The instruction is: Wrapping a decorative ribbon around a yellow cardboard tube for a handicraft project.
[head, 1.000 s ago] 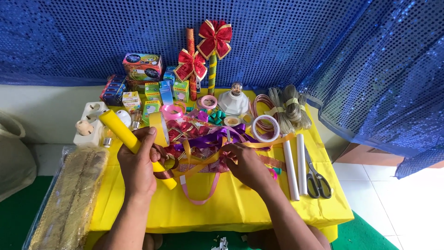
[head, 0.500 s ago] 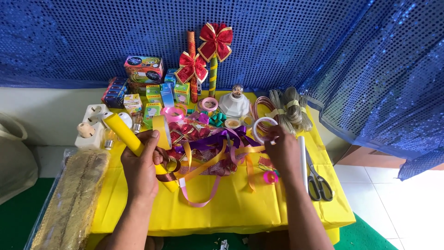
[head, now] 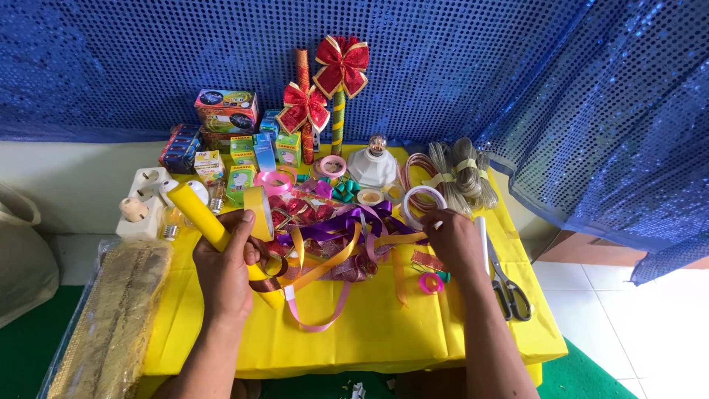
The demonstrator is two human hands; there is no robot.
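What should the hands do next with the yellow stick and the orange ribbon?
Probably draw the ribbon taut. The left hand grips the yellow paper-wrapped stick, and the right hand pinches the far end of the long orange ribbon, which sags across the pile of tangled ribbons.

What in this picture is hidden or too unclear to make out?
All from the head view:
- Right hand: fingertips lie under its back, so its grip on the gold ribbon is unclear.
- Left hand: covers the middle of the yellow tube.
- White rods: partly behind the right hand.
- Small boxes: print too small to tell contents.
- Gold mesh bundle: cut off by the bottom edge.
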